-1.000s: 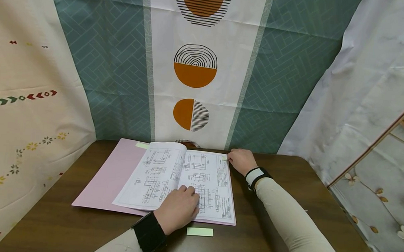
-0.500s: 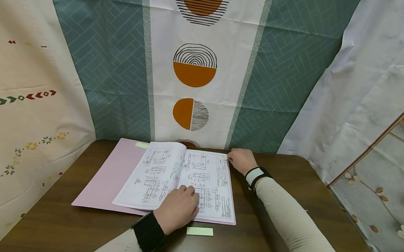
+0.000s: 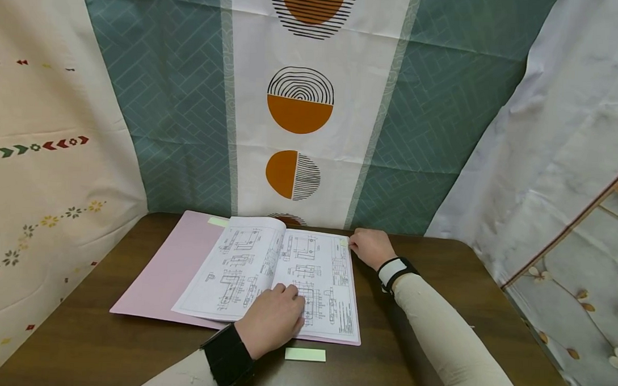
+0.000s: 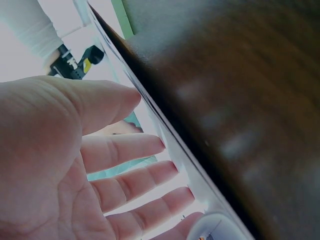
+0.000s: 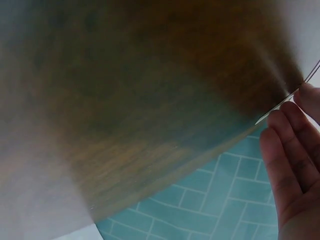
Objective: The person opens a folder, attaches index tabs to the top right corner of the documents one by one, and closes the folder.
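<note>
A booklet of technical drawings (image 3: 240,247) lies turned open in a pink folder (image 3: 163,273). My left hand (image 3: 271,316) rests on the lower part of the right-hand page (image 3: 343,313). Its fingers are loosely extended in the left wrist view, with the thumb by the page's near edge. At the page's far right corner is my right hand (image 3: 370,247), its fingertips at a small pale green sticky note (image 3: 343,242). In the right wrist view, thumb and fingers (image 5: 280,145) come together at the page edge; the held end of the note is hidden.
Another green sticky strip (image 3: 305,355) lies on the brown table (image 3: 410,355) below the folder. One more sticky strip (image 3: 217,221) sits at the folder's top edge. Behind the table hangs a patterned cloth (image 3: 187,154), with a white one (image 3: 570,168) at the right.
</note>
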Demonstrator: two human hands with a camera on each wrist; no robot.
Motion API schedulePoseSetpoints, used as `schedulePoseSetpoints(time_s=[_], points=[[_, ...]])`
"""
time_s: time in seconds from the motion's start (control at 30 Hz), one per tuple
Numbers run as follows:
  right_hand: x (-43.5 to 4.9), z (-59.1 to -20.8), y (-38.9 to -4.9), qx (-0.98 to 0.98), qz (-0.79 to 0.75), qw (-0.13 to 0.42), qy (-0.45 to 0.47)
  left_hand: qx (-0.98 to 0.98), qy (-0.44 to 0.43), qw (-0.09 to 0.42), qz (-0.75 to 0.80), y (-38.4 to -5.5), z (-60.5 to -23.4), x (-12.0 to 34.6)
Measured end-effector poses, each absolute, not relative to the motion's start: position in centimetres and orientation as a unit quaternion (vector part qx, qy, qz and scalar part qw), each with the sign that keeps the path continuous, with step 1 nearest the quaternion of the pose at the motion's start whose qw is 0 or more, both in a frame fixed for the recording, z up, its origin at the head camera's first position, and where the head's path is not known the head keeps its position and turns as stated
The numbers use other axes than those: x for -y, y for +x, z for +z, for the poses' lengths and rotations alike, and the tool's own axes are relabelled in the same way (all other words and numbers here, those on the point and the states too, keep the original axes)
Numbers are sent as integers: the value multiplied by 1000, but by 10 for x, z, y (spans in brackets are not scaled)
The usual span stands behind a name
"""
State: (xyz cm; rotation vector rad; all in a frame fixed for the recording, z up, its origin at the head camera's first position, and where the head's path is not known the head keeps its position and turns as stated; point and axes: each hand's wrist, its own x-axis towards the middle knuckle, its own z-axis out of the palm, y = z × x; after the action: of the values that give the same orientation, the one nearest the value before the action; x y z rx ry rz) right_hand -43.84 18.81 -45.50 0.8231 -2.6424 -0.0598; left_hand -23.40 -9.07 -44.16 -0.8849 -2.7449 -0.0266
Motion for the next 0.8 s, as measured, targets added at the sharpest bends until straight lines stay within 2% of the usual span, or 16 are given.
schedulePoseSetpoints(time_s=[0.23,0.37,0.53,0.8], points=[[-191,-452,-438,937,-26,188,293,941,-316,118,4,-242,-434,87],[-193,-450,-437,932,-39,196,301,941,-327,91,14,-256,-421,80],[-193,-450,-438,926,-47,202,315,942,-329,56,38,-289,-407,63],[-191,-453,-439,929,-19,196,312,938,-327,76,86,-345,-422,25]])
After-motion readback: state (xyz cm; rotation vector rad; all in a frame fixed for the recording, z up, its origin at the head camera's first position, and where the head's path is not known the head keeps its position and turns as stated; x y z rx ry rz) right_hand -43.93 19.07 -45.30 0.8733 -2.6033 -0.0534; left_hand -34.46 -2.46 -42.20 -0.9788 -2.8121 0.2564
